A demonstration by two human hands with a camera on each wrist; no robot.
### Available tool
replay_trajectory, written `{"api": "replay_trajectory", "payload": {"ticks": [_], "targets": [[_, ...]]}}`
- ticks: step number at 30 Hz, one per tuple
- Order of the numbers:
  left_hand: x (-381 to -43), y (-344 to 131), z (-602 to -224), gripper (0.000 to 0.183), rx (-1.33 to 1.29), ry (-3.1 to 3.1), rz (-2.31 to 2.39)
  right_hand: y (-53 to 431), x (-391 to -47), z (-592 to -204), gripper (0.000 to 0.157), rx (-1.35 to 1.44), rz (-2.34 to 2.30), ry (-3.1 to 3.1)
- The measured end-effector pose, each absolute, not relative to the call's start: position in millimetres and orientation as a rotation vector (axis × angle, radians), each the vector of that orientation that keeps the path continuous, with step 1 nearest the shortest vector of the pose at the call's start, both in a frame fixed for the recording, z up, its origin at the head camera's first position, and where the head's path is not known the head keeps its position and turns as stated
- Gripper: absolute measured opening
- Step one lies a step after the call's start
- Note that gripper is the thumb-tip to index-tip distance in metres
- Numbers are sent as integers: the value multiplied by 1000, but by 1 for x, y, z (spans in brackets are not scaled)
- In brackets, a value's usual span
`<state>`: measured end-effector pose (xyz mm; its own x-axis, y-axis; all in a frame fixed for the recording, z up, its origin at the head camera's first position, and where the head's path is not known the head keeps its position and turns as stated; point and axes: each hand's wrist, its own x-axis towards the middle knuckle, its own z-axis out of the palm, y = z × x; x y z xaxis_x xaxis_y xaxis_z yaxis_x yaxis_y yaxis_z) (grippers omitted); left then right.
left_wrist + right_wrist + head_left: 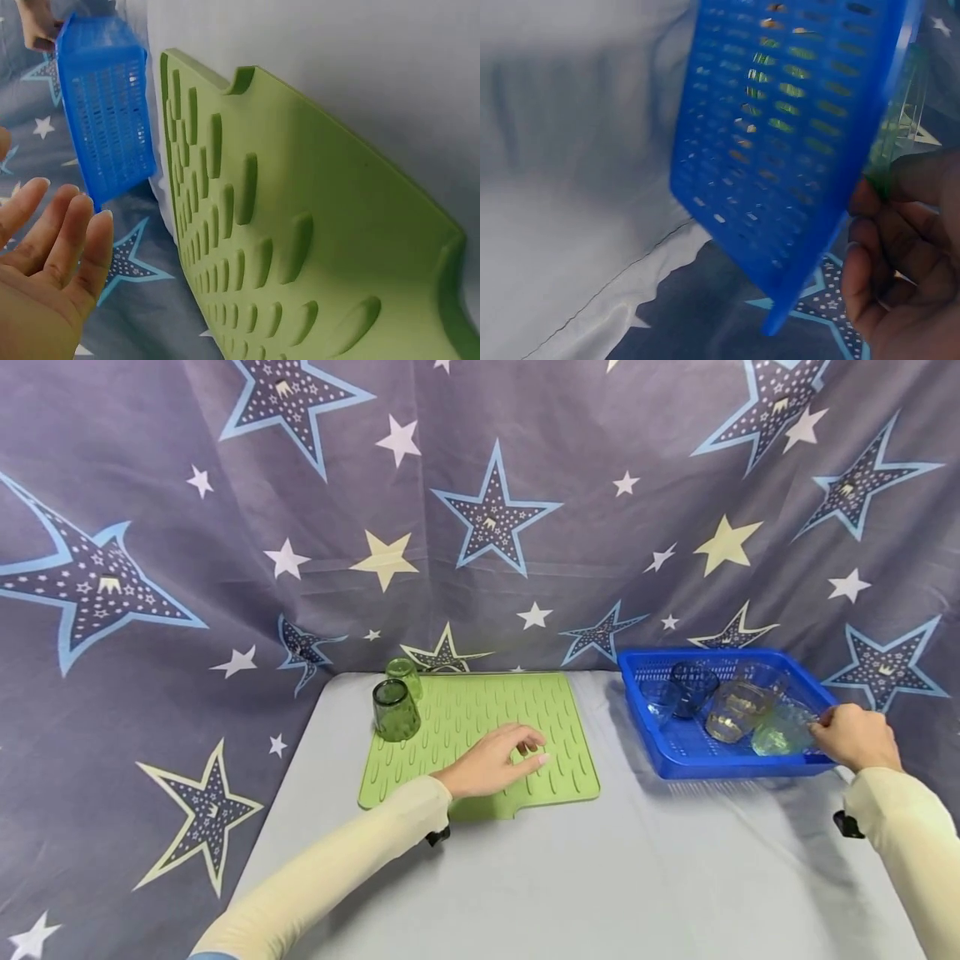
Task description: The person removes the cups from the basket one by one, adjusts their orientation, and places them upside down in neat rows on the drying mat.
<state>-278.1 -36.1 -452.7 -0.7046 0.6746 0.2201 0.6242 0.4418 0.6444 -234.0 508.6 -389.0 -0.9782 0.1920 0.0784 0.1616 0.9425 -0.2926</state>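
Observation:
My left hand [495, 762] hovers over the front part of a green drying mat [480, 702], fingers loosely bent with nothing in them. In the left wrist view the left hand's fingers [64, 240] spread beside the mat. A dark green glass [396, 710] stands upside down at the mat's left side, with a lighter green glass [405, 675] behind it. At the right end of a blue basket [660, 760], my right hand [858, 739] pinches the edge of a pale green glass [780, 731] between thumb and finger. Part of that glass shows above the basket rim in the right wrist view.
Inside the basket lie several more glasses: a dark blue one [693, 685], a clear one with a gold pattern [735, 710], and a light bluish one [658, 700]. A star-patterned curtain [487, 410] hangs behind the white table [562, 877].

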Motion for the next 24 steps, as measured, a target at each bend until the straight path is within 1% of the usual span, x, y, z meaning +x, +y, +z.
{"api": "replay_trajectory", "payload": {"ticks": [10,15,24], "targets": [[-281,-41,-451,41,1168,2612,1121,495,-230,-373,28,-183,456,-2932],[-281,-42,-450,39,1160,2604,1136,487,-228,-370,31,-135,456,-2896],[-284,-43,-452,40,1155,2598,1155,461,-229,-369,28,-16,508,-2830]]}}
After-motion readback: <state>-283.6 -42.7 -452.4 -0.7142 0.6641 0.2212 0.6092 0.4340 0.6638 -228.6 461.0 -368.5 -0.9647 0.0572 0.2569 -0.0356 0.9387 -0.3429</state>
